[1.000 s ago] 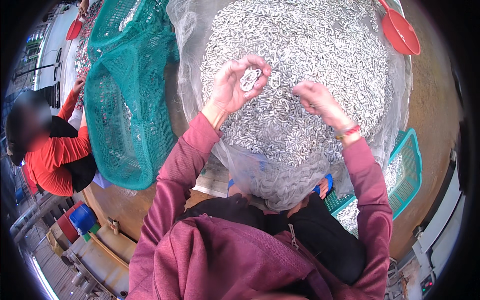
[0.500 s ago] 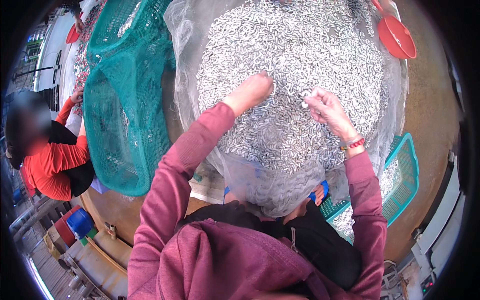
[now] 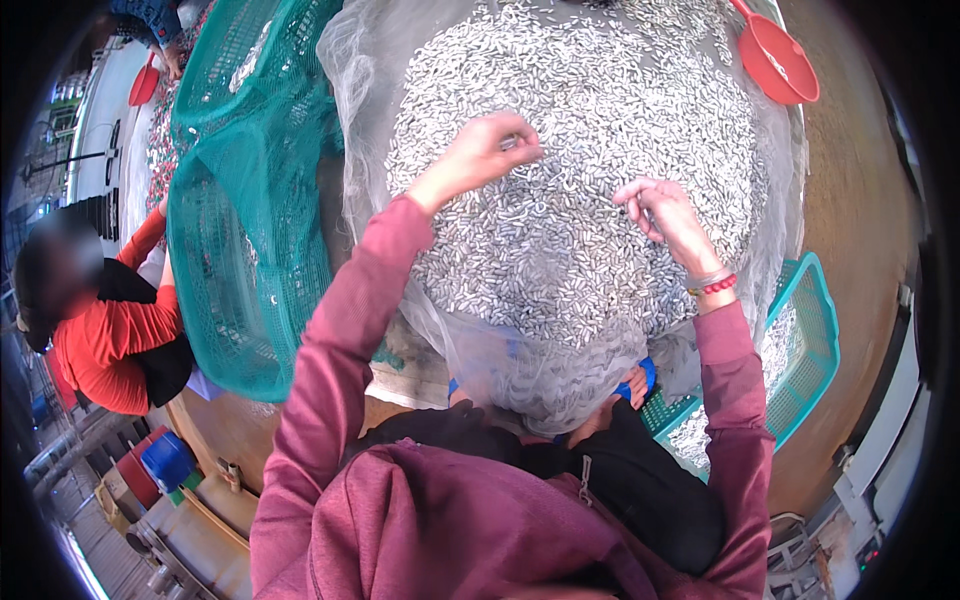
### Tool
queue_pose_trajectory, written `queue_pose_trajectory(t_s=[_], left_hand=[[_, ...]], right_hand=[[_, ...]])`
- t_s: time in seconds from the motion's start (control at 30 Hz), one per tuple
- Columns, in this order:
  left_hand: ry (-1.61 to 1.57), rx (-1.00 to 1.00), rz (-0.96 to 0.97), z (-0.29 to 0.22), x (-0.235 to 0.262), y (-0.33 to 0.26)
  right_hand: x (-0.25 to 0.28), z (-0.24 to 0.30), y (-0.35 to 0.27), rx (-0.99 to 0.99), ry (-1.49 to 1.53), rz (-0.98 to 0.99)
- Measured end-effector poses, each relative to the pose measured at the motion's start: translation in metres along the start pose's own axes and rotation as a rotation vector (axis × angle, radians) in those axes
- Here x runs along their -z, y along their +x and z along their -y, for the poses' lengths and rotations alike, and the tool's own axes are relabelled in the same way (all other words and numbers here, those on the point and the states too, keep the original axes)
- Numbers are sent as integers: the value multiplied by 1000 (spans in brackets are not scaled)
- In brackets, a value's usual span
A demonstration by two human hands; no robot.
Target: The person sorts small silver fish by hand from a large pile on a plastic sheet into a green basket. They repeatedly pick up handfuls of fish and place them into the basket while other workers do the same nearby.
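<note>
A broad heap of small silvery-white, elongated pieces (image 3: 580, 270) lies on a pale mesh net (image 3: 365, 130) in front of me; their exact kind is too small to tell. Over the heap's left part my left hand (image 3: 485, 150) hovers with fingers curled toward the thumb. What sits between those fingertips, if anything, I cannot make out. My right hand (image 3: 662, 215), with a red beaded bracelet (image 3: 716, 285) at the wrist, is above the right part. Its index finger reaches out, the others are loosely bent, and no piece shows between them.
Teal baskets draped with green netting (image 3: 250, 250) stand at left. Beyond them a person in an orange top (image 3: 120, 340) sits, and another person's hand (image 3: 172, 62) shows farther off. A red scoop (image 3: 778, 62) lies far right. A teal basket (image 3: 815, 350) holding similar pieces stands near right.
My left hand has lifted and moved left, its fingers loosening a little. The right hand's fingers have spread, and the white piece at their tips no longer shows there.
</note>
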State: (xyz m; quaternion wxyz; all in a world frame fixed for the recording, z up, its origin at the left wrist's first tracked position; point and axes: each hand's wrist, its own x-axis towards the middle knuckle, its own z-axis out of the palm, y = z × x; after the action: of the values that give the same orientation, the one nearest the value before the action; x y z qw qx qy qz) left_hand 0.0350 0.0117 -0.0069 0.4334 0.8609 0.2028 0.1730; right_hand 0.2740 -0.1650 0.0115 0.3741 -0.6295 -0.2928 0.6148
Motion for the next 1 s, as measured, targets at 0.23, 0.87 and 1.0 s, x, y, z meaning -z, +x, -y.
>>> queue_pose_trajectory(t_s=[0.23,0.87,1.0], left_hand=[[-1283,478,-34,-18,11,-36],[-1180,440,36,-18,24,-48],[-1195,485,-29,-15,19,-37]], right_hand=[[-2,-8,7,-31,586,373],[-29,2,8,238,-506,-11],[-26,14,-7,84,414,296]])
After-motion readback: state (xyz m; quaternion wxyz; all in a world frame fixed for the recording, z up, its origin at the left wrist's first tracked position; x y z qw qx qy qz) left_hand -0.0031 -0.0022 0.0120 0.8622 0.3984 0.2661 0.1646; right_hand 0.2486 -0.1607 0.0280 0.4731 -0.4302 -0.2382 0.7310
